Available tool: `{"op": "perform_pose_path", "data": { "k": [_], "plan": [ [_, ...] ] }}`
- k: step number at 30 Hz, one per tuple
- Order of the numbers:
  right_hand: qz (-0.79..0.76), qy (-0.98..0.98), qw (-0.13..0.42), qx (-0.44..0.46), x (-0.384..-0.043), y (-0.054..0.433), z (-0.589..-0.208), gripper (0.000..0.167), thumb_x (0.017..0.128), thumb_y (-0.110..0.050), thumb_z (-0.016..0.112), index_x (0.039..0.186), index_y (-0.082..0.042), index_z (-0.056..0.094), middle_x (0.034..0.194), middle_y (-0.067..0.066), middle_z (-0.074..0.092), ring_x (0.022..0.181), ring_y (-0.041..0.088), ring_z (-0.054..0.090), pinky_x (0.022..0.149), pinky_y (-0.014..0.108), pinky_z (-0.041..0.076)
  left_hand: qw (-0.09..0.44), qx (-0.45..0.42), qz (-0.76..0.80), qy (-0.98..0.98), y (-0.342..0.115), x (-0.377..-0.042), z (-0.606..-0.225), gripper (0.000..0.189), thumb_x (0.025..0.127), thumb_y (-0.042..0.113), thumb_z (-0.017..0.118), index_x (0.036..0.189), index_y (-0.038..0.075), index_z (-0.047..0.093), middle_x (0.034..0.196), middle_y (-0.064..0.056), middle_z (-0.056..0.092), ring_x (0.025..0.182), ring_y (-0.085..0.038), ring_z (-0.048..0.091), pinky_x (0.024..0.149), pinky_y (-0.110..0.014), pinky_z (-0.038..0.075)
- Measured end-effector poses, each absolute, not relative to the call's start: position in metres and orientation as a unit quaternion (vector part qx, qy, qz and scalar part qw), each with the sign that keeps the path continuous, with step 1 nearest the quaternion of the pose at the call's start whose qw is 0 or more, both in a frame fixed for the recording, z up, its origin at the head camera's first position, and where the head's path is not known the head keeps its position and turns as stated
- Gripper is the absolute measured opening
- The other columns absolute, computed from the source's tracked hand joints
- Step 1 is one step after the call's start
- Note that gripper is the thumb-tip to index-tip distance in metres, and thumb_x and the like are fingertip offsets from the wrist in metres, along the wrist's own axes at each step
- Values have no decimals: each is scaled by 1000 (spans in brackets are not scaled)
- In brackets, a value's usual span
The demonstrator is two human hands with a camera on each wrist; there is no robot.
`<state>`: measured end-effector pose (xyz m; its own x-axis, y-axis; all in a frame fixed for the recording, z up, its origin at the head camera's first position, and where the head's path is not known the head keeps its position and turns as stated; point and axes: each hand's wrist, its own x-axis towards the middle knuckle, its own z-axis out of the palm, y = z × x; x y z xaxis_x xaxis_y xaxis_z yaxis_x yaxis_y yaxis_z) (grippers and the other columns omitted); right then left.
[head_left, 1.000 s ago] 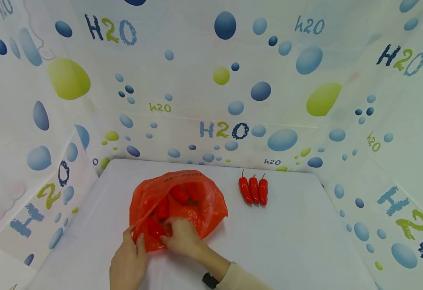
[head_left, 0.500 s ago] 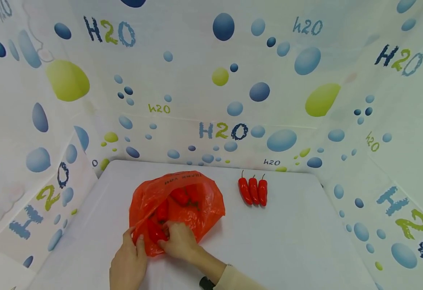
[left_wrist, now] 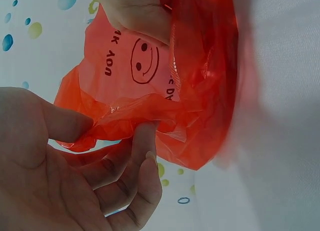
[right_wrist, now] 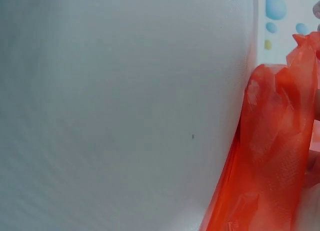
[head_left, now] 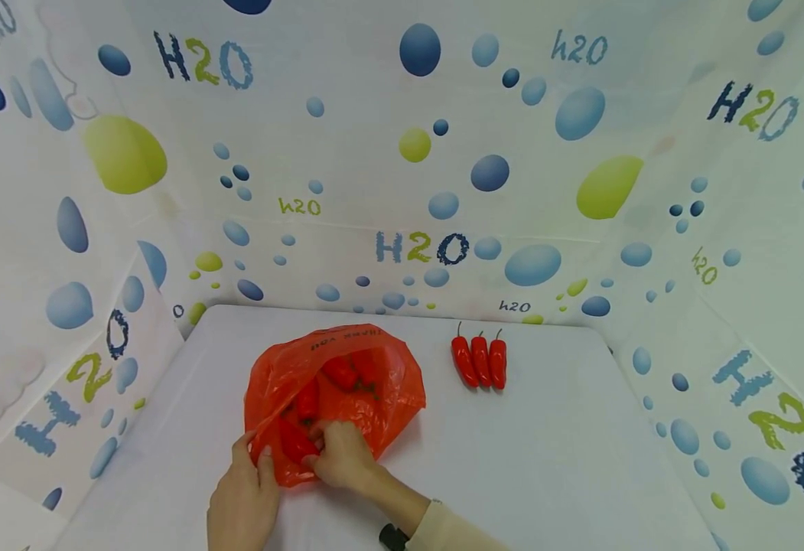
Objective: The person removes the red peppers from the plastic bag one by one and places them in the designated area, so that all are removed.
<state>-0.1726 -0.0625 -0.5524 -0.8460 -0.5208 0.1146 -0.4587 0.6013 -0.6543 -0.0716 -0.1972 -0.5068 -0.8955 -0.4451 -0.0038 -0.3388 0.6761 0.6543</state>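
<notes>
A red plastic bag (head_left: 402, 375) lies on its side on the white table, its mouth facing me. My left hand (head_left: 243, 493) pinches the bag's near left rim between thumb and fingers; in the left wrist view, the thin red film (left_wrist: 125, 116) runs between them. My right hand (head_left: 346, 459) reaches into the mouth with curled fingers, thumb and forefinger at the end of a red chili pepper (head_left: 295, 441). Its other fingertips are hidden. Deeper in the bag lie another red pepper (head_left: 308, 400) and more red produce (head_left: 340, 373) with green stems.
Three red chili peppers (head_left: 480, 363) lie side by side on the table (head_left: 546, 459), right of the bag, stems pointing away. A curtain (head_left: 346, 153) printed with bubbles and H2O lettering encloses the table at the back and sides.
My right hand has shifted slightly down and left inside the bag mouth, and the bag's right side has drawn in a little. The left hand keeps its hold; the three peppers stay put.
</notes>
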Motion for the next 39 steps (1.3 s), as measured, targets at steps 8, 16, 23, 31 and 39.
{"op": "perform_pose_path", "data": {
  "k": [8, 16, 23, 31, 39],
  "plan": [
    [-411, 874, 79, -247, -174, -57, -543, 21, 81, -10, 88, 98, -4, 77, 77, -3, 71, 67, -3, 57, 62, 15, 49, 90, 213, -338, -912, -197, -70, -508, 49, 110, 23, 44, 147, -8, 38, 114, -40, 64, 90, -57, 66, 71, -67, 53],
    [-441, 864, 94, -224, -184, -44, -533, 24, 84, -15, 88, 103, -4, 78, 82, -5, 72, 71, 1, 60, 66, 18, 53, 55, 225, -332, -914, -195, -73, -507, 51, 110, 24, 42, 149, -9, 34, 121, -38, 63, 98, -54, 67, 84, -67, 54],
    [-449, 860, 81, -230, -187, -33, -525, 24, 86, -15, 87, 105, -5, 78, 85, -3, 73, 73, 1, 60, 67, 18, 53, 45, 226, -334, -914, -194, -75, -505, 52, 111, 26, 42, 149, -9, 34, 123, -38, 63, 99, -53, 67, 87, -66, 54],
    [-491, 837, 92, -224, -194, -17, -517, 24, 88, -14, 85, 107, -3, 76, 84, -2, 73, 70, 3, 62, 63, 21, 55, 53, 223, -334, -914, -193, -74, -506, 52, 111, 24, 42, 149, -10, 34, 122, -40, 62, 99, -55, 67, 84, -67, 54],
    [-495, 838, 86, -213, -199, -8, -508, 26, 88, -16, 85, 109, -4, 76, 88, -3, 72, 76, 5, 62, 66, 21, 55, 68, 215, -334, -915, -192, -74, -506, 51, 110, 24, 43, 147, -10, 36, 119, -41, 62, 98, -57, 66, 82, -69, 53]
  ]
}}
